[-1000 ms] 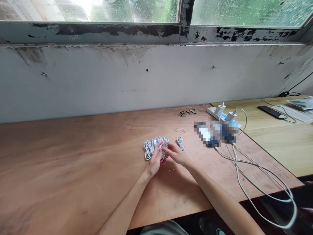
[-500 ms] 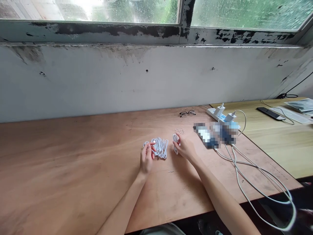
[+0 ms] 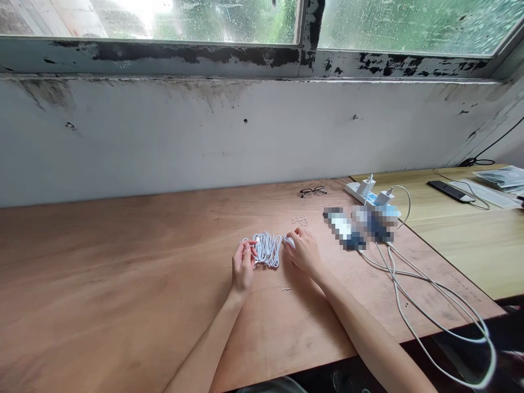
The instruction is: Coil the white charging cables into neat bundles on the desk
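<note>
A row of coiled white cables (image 3: 268,252) lies on the brown tabletop between my hands. My left hand (image 3: 243,265) is at the row's left end, its fingers curled against the outermost coil; a bit of white cable shows past the fingertips. In my right hand (image 3: 303,251) is a small white cable coil (image 3: 288,240), pinched at the row's right end. That hand's fingers partly cover it, and I cannot tell whether it touches the neighbouring coil.
Thin wire ties (image 3: 301,221) lie beyond my right hand, and a single tie (image 3: 286,289) is nearer me. Eyeglasses (image 3: 313,191) rest near the wall. To the right are a power strip (image 3: 356,190), blurred phone-like items (image 3: 344,229) and long charging cables (image 3: 442,284) hanging over the edge.
My right hand has moved slightly left with its coil, bringing it up to the row and tilting it from upright. My left hand stays at the left end, almost unmoved.
</note>
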`<action>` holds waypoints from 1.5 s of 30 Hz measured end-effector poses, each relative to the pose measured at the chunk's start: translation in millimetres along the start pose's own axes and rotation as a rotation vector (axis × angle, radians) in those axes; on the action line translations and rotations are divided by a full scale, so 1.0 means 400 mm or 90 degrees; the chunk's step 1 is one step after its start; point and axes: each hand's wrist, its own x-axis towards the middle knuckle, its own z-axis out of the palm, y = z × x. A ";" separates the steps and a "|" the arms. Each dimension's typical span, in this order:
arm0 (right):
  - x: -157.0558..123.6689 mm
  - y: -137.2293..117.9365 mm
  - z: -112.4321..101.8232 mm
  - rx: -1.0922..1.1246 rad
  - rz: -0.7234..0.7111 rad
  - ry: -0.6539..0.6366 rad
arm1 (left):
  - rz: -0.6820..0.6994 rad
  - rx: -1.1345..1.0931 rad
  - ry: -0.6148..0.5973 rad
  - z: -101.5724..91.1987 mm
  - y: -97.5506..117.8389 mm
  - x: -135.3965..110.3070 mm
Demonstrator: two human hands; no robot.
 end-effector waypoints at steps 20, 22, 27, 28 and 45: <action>-0.017 -0.082 0.035 -0.011 0.057 -0.043 | -0.004 0.017 -0.032 -0.004 -0.020 0.004; -0.021 -0.086 0.045 -0.015 0.043 -0.033 | -0.002 0.019 -0.031 -0.004 -0.019 0.004; -0.026 -0.090 0.061 -0.012 0.015 -0.042 | -0.003 0.027 -0.023 -0.005 -0.020 0.005; -0.026 -0.089 0.063 -0.008 0.017 -0.044 | -0.004 0.027 -0.024 -0.005 -0.020 0.005; -0.012 -0.064 0.018 0.230 0.038 0.096 | -0.008 0.033 -0.031 -0.010 -0.025 0.010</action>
